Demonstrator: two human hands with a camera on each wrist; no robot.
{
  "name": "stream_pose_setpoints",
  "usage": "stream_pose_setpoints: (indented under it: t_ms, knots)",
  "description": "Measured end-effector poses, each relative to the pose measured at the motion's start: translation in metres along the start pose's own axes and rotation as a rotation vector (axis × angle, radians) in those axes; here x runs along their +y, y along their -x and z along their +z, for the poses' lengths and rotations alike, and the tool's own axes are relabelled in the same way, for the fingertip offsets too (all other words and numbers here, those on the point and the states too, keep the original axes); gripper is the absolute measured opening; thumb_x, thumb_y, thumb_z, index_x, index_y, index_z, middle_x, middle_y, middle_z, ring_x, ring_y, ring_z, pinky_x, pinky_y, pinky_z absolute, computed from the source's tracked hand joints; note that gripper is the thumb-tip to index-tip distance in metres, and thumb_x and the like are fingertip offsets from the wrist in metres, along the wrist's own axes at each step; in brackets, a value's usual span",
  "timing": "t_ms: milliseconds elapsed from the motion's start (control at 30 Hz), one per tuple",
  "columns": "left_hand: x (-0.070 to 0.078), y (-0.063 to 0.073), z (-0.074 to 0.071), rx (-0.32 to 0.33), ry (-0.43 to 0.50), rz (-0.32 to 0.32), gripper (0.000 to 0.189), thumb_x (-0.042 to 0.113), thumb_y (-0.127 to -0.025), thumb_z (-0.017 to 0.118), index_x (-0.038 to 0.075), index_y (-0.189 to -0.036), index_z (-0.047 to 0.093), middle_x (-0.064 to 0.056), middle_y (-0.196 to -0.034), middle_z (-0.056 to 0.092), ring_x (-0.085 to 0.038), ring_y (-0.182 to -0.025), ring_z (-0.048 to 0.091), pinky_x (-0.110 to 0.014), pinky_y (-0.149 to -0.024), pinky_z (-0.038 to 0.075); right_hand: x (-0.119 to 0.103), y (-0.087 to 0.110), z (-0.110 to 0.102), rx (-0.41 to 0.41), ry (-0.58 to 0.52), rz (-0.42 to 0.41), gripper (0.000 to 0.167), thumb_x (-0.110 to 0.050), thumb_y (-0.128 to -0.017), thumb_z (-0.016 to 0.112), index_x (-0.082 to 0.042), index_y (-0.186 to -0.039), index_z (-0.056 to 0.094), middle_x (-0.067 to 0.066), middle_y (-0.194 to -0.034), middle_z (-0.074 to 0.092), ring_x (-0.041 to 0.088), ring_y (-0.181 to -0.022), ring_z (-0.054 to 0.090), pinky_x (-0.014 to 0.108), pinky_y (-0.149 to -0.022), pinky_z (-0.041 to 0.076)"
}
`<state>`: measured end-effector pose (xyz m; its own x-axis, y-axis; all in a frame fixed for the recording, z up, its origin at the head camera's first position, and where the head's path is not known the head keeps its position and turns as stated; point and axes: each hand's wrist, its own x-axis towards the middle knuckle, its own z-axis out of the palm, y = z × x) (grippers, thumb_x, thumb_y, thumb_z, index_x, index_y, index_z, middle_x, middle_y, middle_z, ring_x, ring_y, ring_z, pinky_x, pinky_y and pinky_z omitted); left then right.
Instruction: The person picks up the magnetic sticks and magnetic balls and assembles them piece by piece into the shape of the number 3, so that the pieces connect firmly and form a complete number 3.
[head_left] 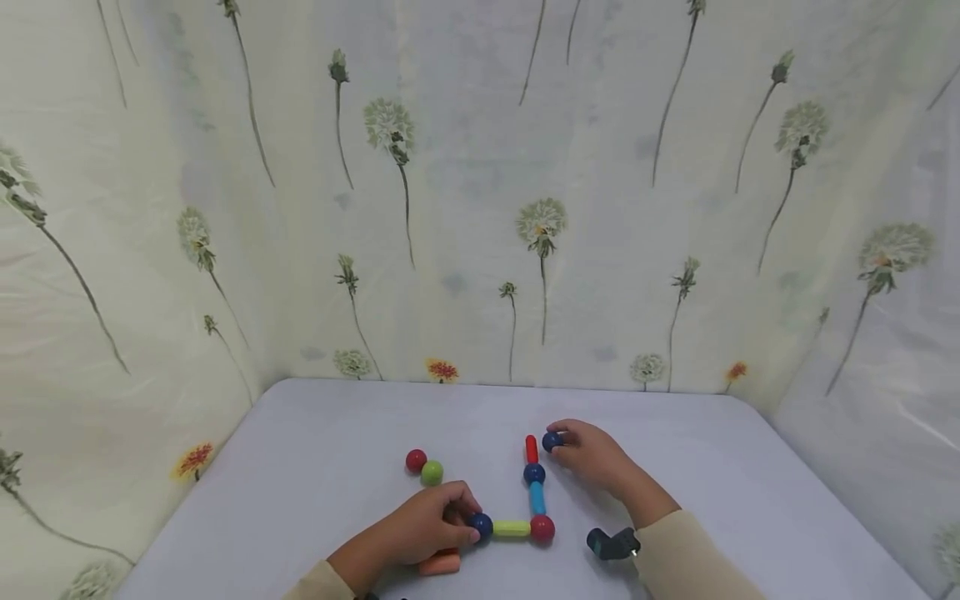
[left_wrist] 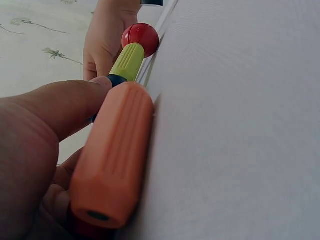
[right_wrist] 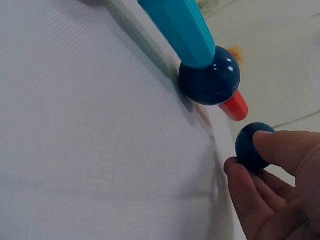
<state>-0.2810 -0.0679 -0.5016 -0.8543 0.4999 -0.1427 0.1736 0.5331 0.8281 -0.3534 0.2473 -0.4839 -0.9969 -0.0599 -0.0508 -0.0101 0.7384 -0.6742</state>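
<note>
On the white table, several balls and ribbed rods join in an L shape. My left hand [head_left: 426, 523] pinches the dark blue ball [head_left: 482, 526] at its near left end. From there a yellow-green rod [head_left: 512, 528] leads to a red ball [head_left: 542, 528] at the corner. A light blue rod [head_left: 537, 498], a second dark blue ball [head_left: 534, 473] and a red rod [head_left: 532, 449] run away from me. Just right of the red rod, my right hand [head_left: 592, 454] pinches a loose dark blue ball [right_wrist: 249, 147] between thumb and fingers, apart from the rod's end.
Orange rods [head_left: 439, 563] lie under and beside my left hand, one large in the left wrist view. Beyond that hand sit a loose red ball [head_left: 416, 461] and a green ball [head_left: 432, 473]. A flower-printed cloth [head_left: 465, 208] hangs behind the table [head_left: 322, 417].
</note>
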Motion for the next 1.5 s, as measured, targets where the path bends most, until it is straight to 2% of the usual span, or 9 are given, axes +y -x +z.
stream_pose_setpoints:
  t_ms: [267, 533, 700, 900, 1200, 1500]
  knots:
    - [0.002, 0.002, 0.001, -0.007, 0.022, -0.005, 0.02, 0.023, -0.092, 0.082, 0.027, -0.104, 0.067, 0.004, -0.093, 0.069, -0.017, -0.087, 0.063, -0.029, -0.075, 0.05, 0.011, -0.017, 0.008, 0.0, -0.035, -0.018, 0.044, -0.027, -0.104, 0.066, -0.03, -0.148, 0.059, 0.007, -0.144, 0.063, 0.035, -0.137, 0.055, 0.06, -0.109, 0.047]
    - [-0.002, 0.004, 0.0, -0.003, -0.003, -0.049, 0.02, 0.026, -0.092, 0.082, 0.029, -0.103, 0.067, 0.004, -0.093, 0.068, -0.018, -0.088, 0.062, -0.03, -0.077, 0.051, 0.003, -0.033, 0.022, -0.026, -0.145, -0.003, 0.039, -0.026, -0.103, 0.067, -0.028, -0.141, 0.059, 0.008, -0.143, 0.064, 0.033, -0.132, 0.06, 0.054, -0.105, 0.052]
    - [-0.006, 0.005, 0.0, -0.006, 0.005, -0.039, 0.02, 0.026, -0.092, 0.082, 0.029, -0.104, 0.067, 0.004, -0.094, 0.068, -0.018, -0.088, 0.063, -0.03, -0.078, 0.052, -0.001, -0.038, 0.026, -0.039, -0.135, -0.006, 0.038, -0.024, -0.104, 0.066, -0.031, -0.141, 0.061, 0.006, -0.143, 0.064, 0.033, -0.133, 0.058, 0.055, -0.105, 0.052]
    - [-0.007, 0.006, 0.001, -0.009, 0.021, -0.039, 0.02, 0.024, -0.092, 0.082, 0.028, -0.104, 0.067, 0.004, -0.094, 0.069, -0.018, -0.088, 0.063, -0.03, -0.077, 0.051, 0.001, -0.037, 0.028, -0.06, -0.114, -0.043, 0.039, -0.023, -0.103, 0.067, -0.031, -0.141, 0.065, 0.004, -0.141, 0.065, 0.032, -0.132, 0.058, 0.05, -0.102, 0.055]
    - [-0.005, 0.009, 0.001, -0.02, 0.017, -0.049, 0.021, 0.024, -0.091, 0.083, 0.029, -0.103, 0.067, 0.005, -0.094, 0.068, -0.018, -0.088, 0.063, -0.029, -0.076, 0.051, 0.007, -0.035, 0.03, -0.088, -0.093, -0.087, 0.041, -0.023, -0.104, 0.064, -0.032, -0.144, 0.064, 0.006, -0.15, 0.06, 0.038, -0.145, 0.048, 0.062, -0.115, 0.039]
    - [-0.001, 0.0, -0.003, -0.029, 0.006, -0.03, 0.021, 0.023, -0.092, 0.082, 0.028, -0.105, 0.066, 0.006, -0.095, 0.069, -0.016, -0.088, 0.063, -0.029, -0.079, 0.052, 0.011, -0.039, 0.023, -0.072, -0.064, -0.065, 0.04, -0.025, -0.105, 0.063, -0.036, -0.143, 0.064, 0.004, -0.152, 0.059, 0.036, -0.148, 0.046, 0.063, -0.116, 0.037]
